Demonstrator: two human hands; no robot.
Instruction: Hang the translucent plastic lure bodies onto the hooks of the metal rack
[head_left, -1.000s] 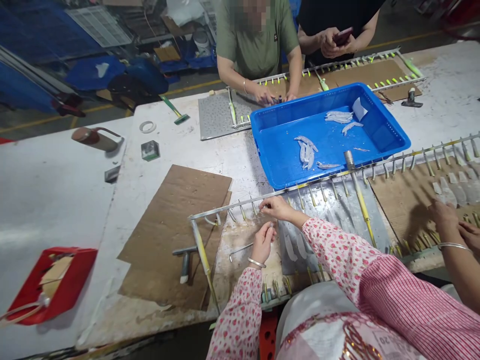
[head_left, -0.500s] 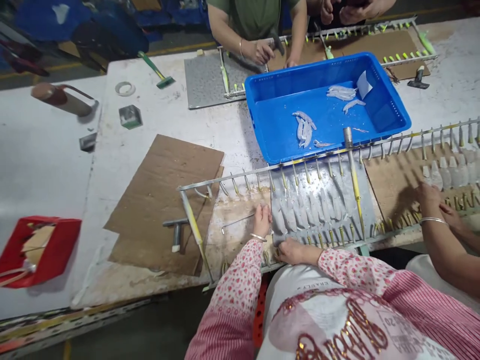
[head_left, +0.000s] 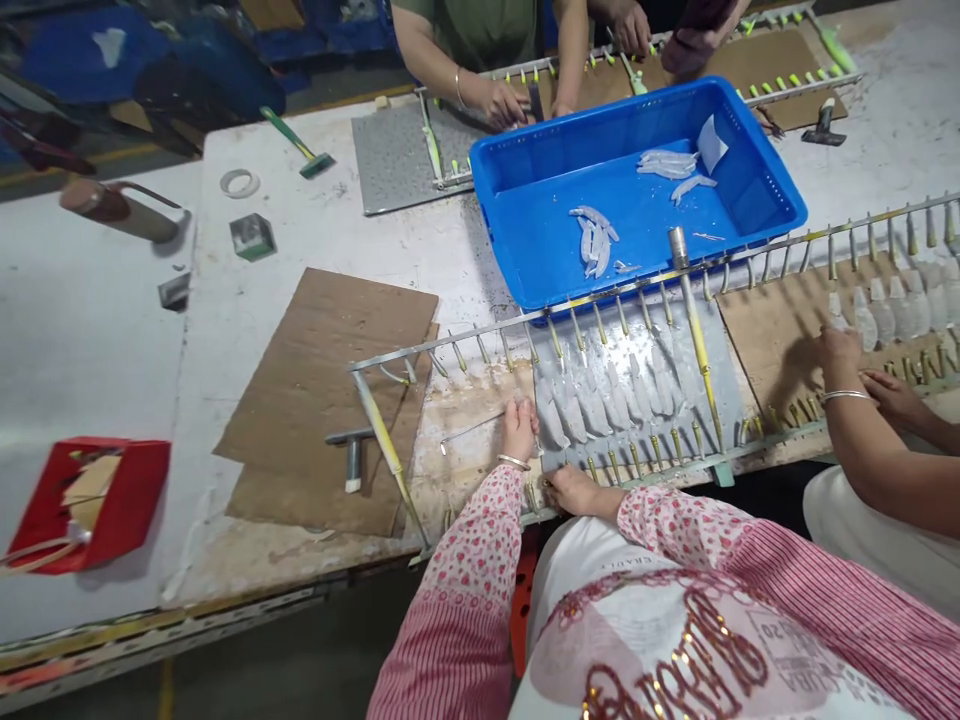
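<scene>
My left hand point(head_left: 519, 430) is closed around a thin metal rod point(head_left: 472, 429) with a bent tip, which points left over the board. Beside it, my right hand point(head_left: 574, 490) has its fingers closed at the near rail of a long metal frame point(head_left: 442, 345); what lies between them is hidden. Short yellowish pegs line both rails of this frame. Pale translucent, elongated pieces point(head_left: 594, 408) lie in a row between the rails, on a grey sheet point(head_left: 705, 340), just right of my left hand.
A blue tub point(head_left: 540, 245) with several pale pieces stands beyond the frame. Brown cardboard sheets point(head_left: 300, 370), a hammer point(head_left: 352, 460), a brush point(head_left: 315, 163) and a red box point(head_left: 139, 500) lie to the left. A co-worker's hand point(head_left: 840, 350) works at right; others work across the table.
The view has shifted slightly, so the tub and frame sit a little higher and further left. Both my hands stay near the same part of the frame, the rod still in my left.
</scene>
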